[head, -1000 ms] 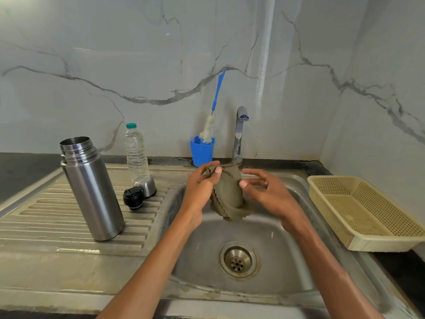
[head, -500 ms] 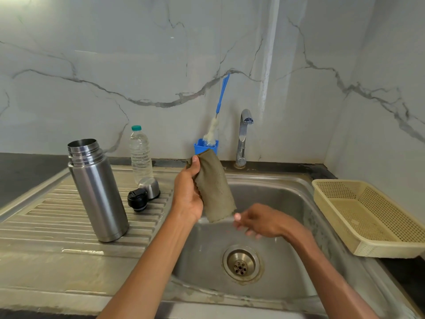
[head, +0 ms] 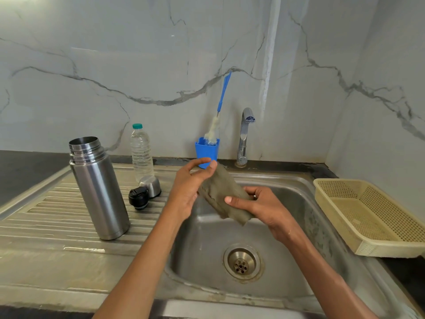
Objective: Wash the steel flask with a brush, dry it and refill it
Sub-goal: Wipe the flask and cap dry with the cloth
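Note:
The steel flask (head: 97, 187) stands upright and open on the ribbed drainboard at the left. Its black stopper (head: 138, 198) and steel cap (head: 151, 185) lie on the drainboard just right of it. Over the sink basin both hands hold an olive-grey cloth (head: 222, 194). My left hand (head: 189, 187) pinches its upper corner with thumb and fingers. My right hand (head: 257, 203) grips its lower part from the right, thumb on top. A blue-handled bottle brush (head: 218, 116) stands in a blue cup (head: 206, 153) against the wall.
A clear plastic water bottle (head: 140, 150) with a green cap stands behind the flask's cap. The steel tap (head: 245, 134) is at the back of the sink (head: 299, 185), with no water running. A cream plastic basket (head: 368, 215) sits on the counter at the right.
My right hand rose from low over the basin and took hold of the cloth's lower part. My left hand kept its pinch on the top corner. The flask has not moved.

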